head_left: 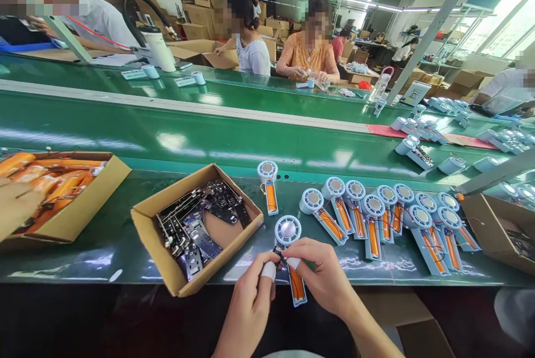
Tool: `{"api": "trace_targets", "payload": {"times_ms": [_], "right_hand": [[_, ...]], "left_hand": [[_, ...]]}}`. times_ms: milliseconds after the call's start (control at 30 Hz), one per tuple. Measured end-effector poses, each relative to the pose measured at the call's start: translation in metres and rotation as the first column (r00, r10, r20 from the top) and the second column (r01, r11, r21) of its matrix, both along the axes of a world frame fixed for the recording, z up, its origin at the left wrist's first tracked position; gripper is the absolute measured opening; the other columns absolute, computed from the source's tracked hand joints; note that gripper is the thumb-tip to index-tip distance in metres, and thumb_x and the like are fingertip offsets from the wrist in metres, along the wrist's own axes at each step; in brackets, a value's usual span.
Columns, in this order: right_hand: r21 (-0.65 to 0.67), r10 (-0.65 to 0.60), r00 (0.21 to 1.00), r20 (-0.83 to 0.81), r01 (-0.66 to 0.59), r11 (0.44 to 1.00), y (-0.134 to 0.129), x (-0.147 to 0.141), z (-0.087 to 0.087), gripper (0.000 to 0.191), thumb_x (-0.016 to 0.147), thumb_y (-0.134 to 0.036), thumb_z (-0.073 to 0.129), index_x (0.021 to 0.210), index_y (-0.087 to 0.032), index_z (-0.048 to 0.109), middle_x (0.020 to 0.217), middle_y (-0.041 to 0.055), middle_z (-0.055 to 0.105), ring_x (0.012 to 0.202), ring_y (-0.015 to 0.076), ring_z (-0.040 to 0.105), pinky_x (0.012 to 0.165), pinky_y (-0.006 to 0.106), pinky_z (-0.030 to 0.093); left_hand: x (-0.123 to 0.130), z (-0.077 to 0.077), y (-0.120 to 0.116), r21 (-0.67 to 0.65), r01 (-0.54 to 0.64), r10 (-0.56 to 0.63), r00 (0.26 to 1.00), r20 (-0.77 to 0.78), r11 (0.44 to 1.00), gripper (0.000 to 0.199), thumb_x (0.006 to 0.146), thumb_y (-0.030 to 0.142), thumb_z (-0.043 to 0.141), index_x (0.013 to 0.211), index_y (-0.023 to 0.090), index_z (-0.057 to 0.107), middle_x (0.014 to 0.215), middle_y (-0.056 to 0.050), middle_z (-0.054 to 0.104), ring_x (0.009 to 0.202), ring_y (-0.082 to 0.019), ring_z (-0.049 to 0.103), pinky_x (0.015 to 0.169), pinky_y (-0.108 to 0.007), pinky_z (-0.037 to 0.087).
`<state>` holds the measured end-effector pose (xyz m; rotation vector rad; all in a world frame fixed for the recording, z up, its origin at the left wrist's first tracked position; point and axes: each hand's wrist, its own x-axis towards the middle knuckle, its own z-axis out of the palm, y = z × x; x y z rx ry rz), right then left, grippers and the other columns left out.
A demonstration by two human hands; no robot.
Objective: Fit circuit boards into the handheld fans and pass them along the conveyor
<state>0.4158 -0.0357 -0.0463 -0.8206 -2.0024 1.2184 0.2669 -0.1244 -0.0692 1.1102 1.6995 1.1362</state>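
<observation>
Left hand: We pinch a small black circuit piece (277, 252) between the thumb and fingers of our left hand (249, 294), a white cover on the thumb.
Right hand: We bring the fingertips of our right hand (324, 271) together at the piece's other side; what they grasp, we cannot tell.
Unit at hand: The pale blue plastic unit with a round, silver-centred head (288, 230) lies on the glossy dark green bench (125, 260) just beyond and beneath our fingers, orange cell in its handle facing up.
Boards: To our left, an open brown cardboard box (167, 277) holds black circuit boards (200, 235).
Cells: Farther left, a co-worker's blurred hand (19, 204) hovers over orange wrapped cells (62, 185) in another carton (94, 196).
Finished row: To our right, similar pale blue units (373, 224) lie clustered, orange cells showing.
</observation>
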Motion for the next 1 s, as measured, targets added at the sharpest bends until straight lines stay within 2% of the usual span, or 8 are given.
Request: {"api": "trace_targets", "payload": {"times_ms": [133,267,367,500,633,700,867,1000], "right_hand": [[0.199,-0.051,0.993,0.107,0.029,0.980,-0.005,0.001,-0.002,0.024,0.093,-0.008,0.056,0.106,-0.019,0.073,0.093,0.0058,0.075,0.084,0.0181,0.069,0.076,0.027,0.053],[0.378,-0.025,0.985,0.169,-0.041,0.925,-0.009,0.001,-0.006,0.025,0.096,-0.006,0.051,0.109,-0.017,0.069,0.096,0.0092,0.073,0.085,0.0213,0.065,0.075,0.032,0.054],[0.382,-0.004,0.983,0.183,-0.067,0.922,-0.009,0.004,-0.010,0.029,0.095,-0.005,0.051,0.114,-0.019,0.068,0.101,0.0088,0.070,0.090,0.0213,0.063,0.079,0.032,0.055],[0.390,-0.037,0.975,0.221,-0.053,0.919,-0.005,0.007,-0.011,0.024,0.093,-0.005,0.055,0.104,-0.021,0.068,0.096,0.0067,0.067,0.086,0.0209,0.061,0.075,0.032,0.054],[0.408,-0.096,0.982,0.165,0.020,0.913,-0.001,0.004,-0.007,0.022,0.091,-0.004,0.055,0.099,-0.021,0.066,0.094,0.0061,0.067,0.085,0.0203,0.060,0.075,0.031,0.053],[0.395,-0.122,0.984,0.130,0.062,0.917,0.002,0.001,-0.006,0.023,0.089,-0.002,0.055,0.098,-0.021,0.066,0.094,0.0058,0.067,0.086,0.0198,0.061,0.076,0.031,0.053],[0.412,-0.156,0.976,0.150,0.082,0.907,0.001,-0.006,-0.008,0.024,0.088,-0.002,0.055,0.096,-0.021,0.067,0.093,0.0050,0.068,0.085,0.0204,0.061,0.074,0.032,0.052],[0.465,-0.210,0.964,0.163,0.113,0.878,-0.005,-0.008,-0.008,0.021,0.091,-0.005,0.054,0.097,-0.020,0.066,0.092,0.0056,0.068,0.083,0.0207,0.059,0.073,0.032,0.051]], "left_hand": [[0.001,0.011,0.006,0.035,-0.001,0.002,0.999,-0.046,0.999,0.037,0.095,0.048,0.043,0.101,0.020,0.067,0.056,0.005,0.048,0.050,-0.015,0.048,0.045,-0.023,0.038],[0.000,0.018,0.011,0.012,0.014,-0.014,0.998,-0.065,1.000,0.033,0.089,0.048,0.049,0.090,0.020,0.067,0.057,0.004,0.049,0.049,-0.015,0.044,0.043,-0.024,0.034],[0.000,0.016,0.012,-0.057,0.013,-0.012,1.000,0.024,0.998,0.030,0.085,0.046,0.049,0.090,0.020,0.064,0.052,0.007,0.044,0.045,-0.014,0.042,0.041,-0.023,0.032],[0.004,0.013,0.012,-0.090,-0.028,0.039,0.992,0.123,0.996,0.028,0.080,0.046,0.051,0.090,0.021,0.059,0.052,0.007,0.049,0.044,-0.013,0.046,0.041,-0.023,0.038],[0.006,0.015,0.013,-0.087,-0.151,0.164,0.973,0.164,0.985,0.039,0.076,0.047,0.057,0.105,0.020,0.055,0.075,-0.002,0.069,0.049,-0.015,0.058,0.043,-0.026,0.049],[0.005,0.016,0.013,-0.081,-0.154,0.166,0.970,0.180,0.985,0.044,0.077,0.047,0.058,0.111,0.018,0.056,0.086,-0.006,0.074,0.052,-0.016,0.063,0.046,-0.028,0.054],[0.002,0.012,0.010,-0.011,-0.124,0.125,0.986,0.112,0.992,0.035,0.082,0.044,0.058,0.103,0.017,0.067,0.087,-0.008,0.079,0.057,-0.018,0.070,0.054,-0.031,0.061],[0.004,0.000,0.005,0.141,-0.136,0.143,0.989,-0.040,0.981,0.030,0.087,0.039,0.057,0.104,0.020,0.074,0.089,-0.007,0.081,0.063,-0.020,0.075,0.060,-0.030,0.064]]}}
